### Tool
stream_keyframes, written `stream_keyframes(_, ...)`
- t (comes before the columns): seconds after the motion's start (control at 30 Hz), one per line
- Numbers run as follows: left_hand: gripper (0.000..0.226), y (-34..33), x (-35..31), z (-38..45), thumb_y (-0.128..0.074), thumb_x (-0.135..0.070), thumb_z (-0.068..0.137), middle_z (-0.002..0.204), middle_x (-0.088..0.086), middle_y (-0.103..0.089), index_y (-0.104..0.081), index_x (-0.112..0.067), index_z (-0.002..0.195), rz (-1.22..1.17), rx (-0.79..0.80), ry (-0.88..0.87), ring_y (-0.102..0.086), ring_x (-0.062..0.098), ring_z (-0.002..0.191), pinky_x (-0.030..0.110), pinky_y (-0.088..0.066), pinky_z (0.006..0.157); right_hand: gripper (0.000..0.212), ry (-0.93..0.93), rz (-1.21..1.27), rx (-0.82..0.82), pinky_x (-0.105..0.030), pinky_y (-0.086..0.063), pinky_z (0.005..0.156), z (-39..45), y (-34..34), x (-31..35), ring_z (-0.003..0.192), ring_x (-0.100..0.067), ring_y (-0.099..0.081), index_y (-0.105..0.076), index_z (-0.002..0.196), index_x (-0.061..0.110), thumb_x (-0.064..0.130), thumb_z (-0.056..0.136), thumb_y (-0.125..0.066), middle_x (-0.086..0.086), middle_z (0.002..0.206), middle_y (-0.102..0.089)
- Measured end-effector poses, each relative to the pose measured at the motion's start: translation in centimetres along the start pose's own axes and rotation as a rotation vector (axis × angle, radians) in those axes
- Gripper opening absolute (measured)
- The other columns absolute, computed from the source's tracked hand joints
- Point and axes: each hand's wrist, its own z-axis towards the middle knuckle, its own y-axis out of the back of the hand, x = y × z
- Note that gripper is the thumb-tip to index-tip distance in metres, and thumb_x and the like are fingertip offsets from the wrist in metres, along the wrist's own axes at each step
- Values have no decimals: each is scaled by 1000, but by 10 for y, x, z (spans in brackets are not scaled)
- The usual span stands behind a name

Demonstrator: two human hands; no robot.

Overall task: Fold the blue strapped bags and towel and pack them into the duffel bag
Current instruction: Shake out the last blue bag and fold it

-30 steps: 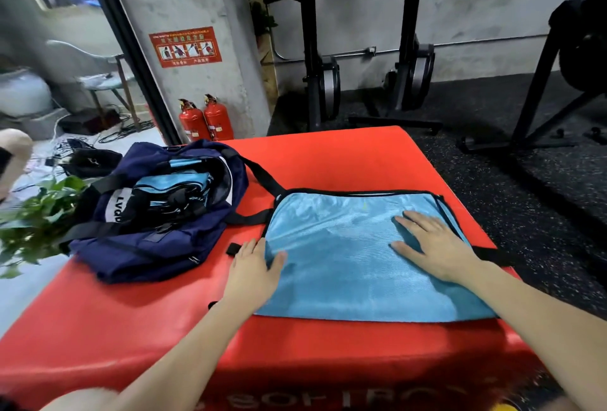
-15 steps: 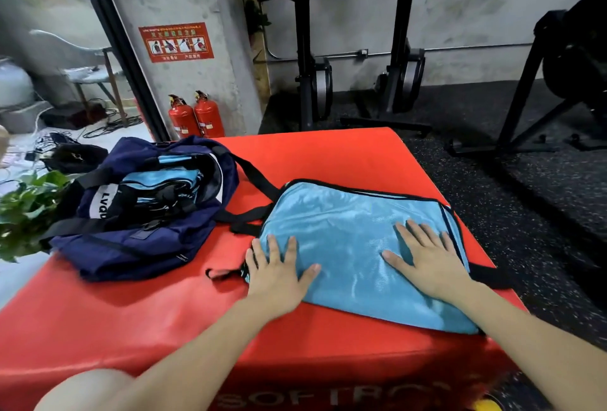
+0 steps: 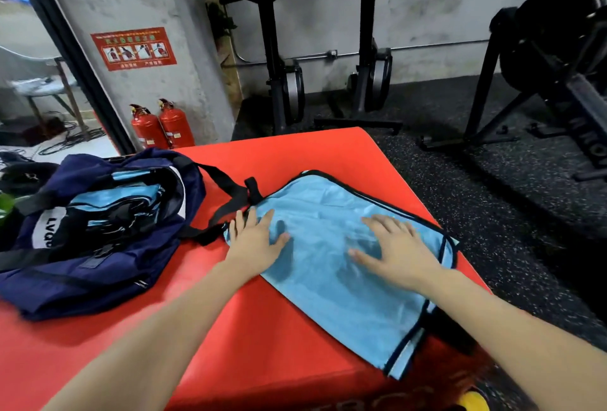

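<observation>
Under both my palms lies the light blue strapped bag (image 3: 331, 246), spread flat on the red padded block (image 3: 295, 154), its near corner hanging over the block's front edge below my right wrist. My left hand (image 3: 254, 239) rests with straight, spread fingers on the bag's left edge, just beside the black strap (image 3: 226, 203) that trails off toward the duffel. My right hand (image 3: 394, 253) is flat too, fingers wide, pressing the cloth toward the right hem. Neither hand holds anything.

Well to the left of my left hand sits the navy duffel bag (image 3: 82, 246), mouth open, with more blue and black fabric already inside.

I judge this bag as thin, light and limp: it shows soft wrinkles between my hands and droops where it leaves the block. The sheen suggests slick cloth that may slide on the vinyl, so one palm should pin it while the other folds. The black piping along the hems looks like the firmest place to pinch, at a corner. The loose strap could snag or drag, and I would tuck it in before folding.
</observation>
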Motion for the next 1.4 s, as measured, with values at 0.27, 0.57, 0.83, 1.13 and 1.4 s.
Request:
stream_keyframes(0.27,90,-24,-35,15,-14,-87,84,162,30,-3,-13,-34,157,96,43,175,4,52,148,65,6,116,92,133,-93,100,-49,5,124,9,-20,-48,154,-15,2,-13,158,40,91,81,-12,11,167,-8)
stream_keyframes(0.57,92,-25,-54,101,-5,-94,76,167,15,4,2,-49,156,157,177,-320,14,36,152,56,7,122,89,-329,-89,37,-66,-11,113,-47,-44,12,145,-45,-30,-43,151,21,79,90,-17,-12,159,-36)
stream_keyframes(0.83,90,-18,-59,106,-4,-88,81,168,10,0,-5,-43,158,177,183,-397,10,31,154,52,5,124,100,-371,-116,67,-63,7,118,-45,-38,18,152,-39,10,2,160,25,85,80,-1,-8,168,6)
stream_keyframes(1.13,91,-6,-61,-57,-13,-85,83,168,4,-4,-15,-36,159,-72,197,-526,7,18,155,34,6,124,108,-353,-96,-21,-54,-1,122,-71,-29,-7,154,-29,-8,-15,160,22,84,74,4,-9,167,-13)
stream_keyframes(1.4,83,-8,-31,-133,-14,-81,89,164,1,-24,-32,-33,155,-18,165,-597,-14,18,153,33,-8,126,108,-87,-62,49,-43,-5,126,-113,-12,-32,154,-24,-9,-17,159,21,88,77,4,-6,166,-16)
